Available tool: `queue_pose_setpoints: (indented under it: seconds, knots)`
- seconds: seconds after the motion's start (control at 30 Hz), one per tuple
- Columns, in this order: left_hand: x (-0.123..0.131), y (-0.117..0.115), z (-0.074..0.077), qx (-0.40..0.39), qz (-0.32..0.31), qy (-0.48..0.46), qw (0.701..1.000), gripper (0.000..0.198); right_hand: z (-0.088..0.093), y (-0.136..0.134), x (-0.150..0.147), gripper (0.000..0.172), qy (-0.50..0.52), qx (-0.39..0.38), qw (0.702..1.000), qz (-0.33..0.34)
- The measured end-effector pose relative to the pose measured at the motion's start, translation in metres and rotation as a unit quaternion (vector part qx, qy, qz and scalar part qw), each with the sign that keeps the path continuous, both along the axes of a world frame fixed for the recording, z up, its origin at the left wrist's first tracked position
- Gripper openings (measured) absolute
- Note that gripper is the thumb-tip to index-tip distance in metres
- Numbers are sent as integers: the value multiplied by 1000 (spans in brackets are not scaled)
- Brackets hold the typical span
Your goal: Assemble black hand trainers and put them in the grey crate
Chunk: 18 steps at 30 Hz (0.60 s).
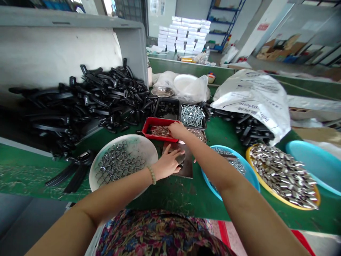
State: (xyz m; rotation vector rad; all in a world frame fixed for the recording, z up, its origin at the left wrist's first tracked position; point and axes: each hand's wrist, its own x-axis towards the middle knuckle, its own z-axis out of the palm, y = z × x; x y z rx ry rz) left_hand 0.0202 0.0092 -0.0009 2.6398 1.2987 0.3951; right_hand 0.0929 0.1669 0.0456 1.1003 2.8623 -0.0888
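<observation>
My right hand (177, 130) reaches into a red tray (149, 134) of small copper-coloured pins (160, 131). Its fingers are curled down among the pins, and the fingertips are hidden. Below it, my left hand (169, 164), with a bead bracelet at the wrist, is over a dark metal plate (188, 170). The fingers of that hand are spread; small dark and shiny bits show by the fingertips, too small to name. Left of this hand, a white round tray (95, 156) holds many metal rings (117, 161).
A grey crate (133, 46) of black curved handles (106, 92) fills the left. Behind the red tray sit a black tray (167, 108) and silver screws (192, 115). To the right are a blue basin (254, 177), a yellow basin of metal sleeves (282, 174) and a white sack (253, 92).
</observation>
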Motion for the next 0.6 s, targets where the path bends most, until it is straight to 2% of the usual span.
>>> queue_pose_setpoints:
  seconds: [0.17, 0.37, 0.47, 0.6]
  knots:
    - [-5, -9, 10, -36, 80, -38, 995, 39, 0, -1, 14, 29, -2, 13, 1000, -14]
    - [3, -4, 8, -51, 132, -64, 988, 53, -6, 5, 4, 20, -6, -19, 1000, -1]
    - [5, -4, 7, -49, 141, -54, 987, 54, -6, 7, -1, 19, 18, -26, 999, -8]
    - [6, -5, 9, -54, 151, -43, 986, 51, 6, -5, 12, 30, 83, -25, 995, -38]
